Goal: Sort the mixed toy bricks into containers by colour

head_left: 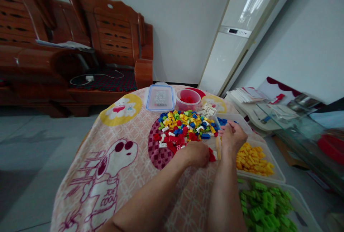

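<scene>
A heap of small mixed bricks (185,126) in red, blue, yellow, green and white lies on a cartoon-print cloth (118,160). My left hand (196,154) rests knuckles-up at the heap's near edge, fingers curled under, touching red bricks; what it holds is hidden. My right hand (233,136) sits just right of the heap, fingers bent together over the edge of a tray of blue bricks (223,121).
A clear tub of red bricks (188,99), a blue-rimmed lid (159,98) and a box of white bricks (209,110) stand behind the heap. Trays of yellow bricks (254,160) and green bricks (264,205) sit at right. Wooden sofa (80,45) far left, glass table (309,131) right.
</scene>
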A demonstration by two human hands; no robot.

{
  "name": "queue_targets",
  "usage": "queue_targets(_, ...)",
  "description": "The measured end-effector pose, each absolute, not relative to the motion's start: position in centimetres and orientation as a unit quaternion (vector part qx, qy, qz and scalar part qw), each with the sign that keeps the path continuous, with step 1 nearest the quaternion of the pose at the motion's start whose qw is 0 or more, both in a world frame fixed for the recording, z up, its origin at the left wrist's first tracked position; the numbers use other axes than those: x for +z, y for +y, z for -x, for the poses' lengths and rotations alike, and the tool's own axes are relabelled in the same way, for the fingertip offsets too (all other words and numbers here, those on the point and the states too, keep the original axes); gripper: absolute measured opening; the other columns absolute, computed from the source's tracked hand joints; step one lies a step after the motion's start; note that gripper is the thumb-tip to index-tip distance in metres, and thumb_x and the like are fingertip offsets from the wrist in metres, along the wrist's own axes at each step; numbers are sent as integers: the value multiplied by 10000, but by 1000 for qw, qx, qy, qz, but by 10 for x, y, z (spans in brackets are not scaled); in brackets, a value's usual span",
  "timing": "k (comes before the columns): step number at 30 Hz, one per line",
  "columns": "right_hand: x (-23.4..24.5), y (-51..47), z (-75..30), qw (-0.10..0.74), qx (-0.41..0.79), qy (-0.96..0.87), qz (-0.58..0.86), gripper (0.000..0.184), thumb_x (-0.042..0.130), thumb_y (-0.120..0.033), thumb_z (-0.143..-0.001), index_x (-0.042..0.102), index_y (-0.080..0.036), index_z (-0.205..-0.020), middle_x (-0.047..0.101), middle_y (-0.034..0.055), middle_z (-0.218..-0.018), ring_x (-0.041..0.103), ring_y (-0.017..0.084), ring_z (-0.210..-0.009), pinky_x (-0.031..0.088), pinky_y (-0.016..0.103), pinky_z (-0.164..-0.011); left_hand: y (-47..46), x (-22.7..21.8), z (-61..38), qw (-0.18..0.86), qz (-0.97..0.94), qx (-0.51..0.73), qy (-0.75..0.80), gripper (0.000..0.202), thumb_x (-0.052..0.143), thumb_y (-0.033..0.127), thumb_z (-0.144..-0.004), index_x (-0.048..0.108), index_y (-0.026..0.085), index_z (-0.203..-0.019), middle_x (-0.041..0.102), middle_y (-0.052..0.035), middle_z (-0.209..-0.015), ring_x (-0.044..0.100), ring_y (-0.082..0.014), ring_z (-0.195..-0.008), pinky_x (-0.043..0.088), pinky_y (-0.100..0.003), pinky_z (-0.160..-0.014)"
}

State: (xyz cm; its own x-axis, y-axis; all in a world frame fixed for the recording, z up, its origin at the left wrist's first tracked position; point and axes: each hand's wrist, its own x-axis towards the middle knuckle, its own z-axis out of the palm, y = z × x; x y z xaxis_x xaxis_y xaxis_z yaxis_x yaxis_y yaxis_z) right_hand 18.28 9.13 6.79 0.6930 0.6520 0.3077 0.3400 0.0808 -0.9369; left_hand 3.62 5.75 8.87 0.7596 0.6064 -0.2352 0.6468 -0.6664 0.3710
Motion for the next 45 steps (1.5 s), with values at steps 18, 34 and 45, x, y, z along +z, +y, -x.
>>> queue_targets(18, 57, 96, -185, 556, 149, -468, 670, 404, 545, -391, -774, 740, -111, -991, 724, 92, -732, 663, 209, -563, 541, 308, -553, 104, 81, 4, 224, -769, 328, 501, 324, 576, 186, -846, 734, 209, -1128, 753, -71, -1090, 698, -204, -960, 517, -310, -905)
queue_targets(34, 57, 96, -158, 453, 193, -550, 675, 360, 547, -391, -793, 753, -148, -962, 729, 70, -752, 656, 195, -606, 515, 283, -562, 143, 32, 76, 397, -337, 638, 568, 209, 601, 308, -699, 699, 134, -759, 602, 20, -580, 467, -68, -426, 320, -177, -412)
queue_targets(45, 53, 88, -74, 321, 28, -772, 547, 287, 622, -224, -835, 705, -156, -1101, 627, 168, -1254, 544, 285, -1191, 426, 442, -1026, 142, 37, 67, 472, -235, 668, 525, 162, 656, 278, -671, 661, 123, -718, 587, 28, -551, 481, -64, -423, 337, -175, -419)
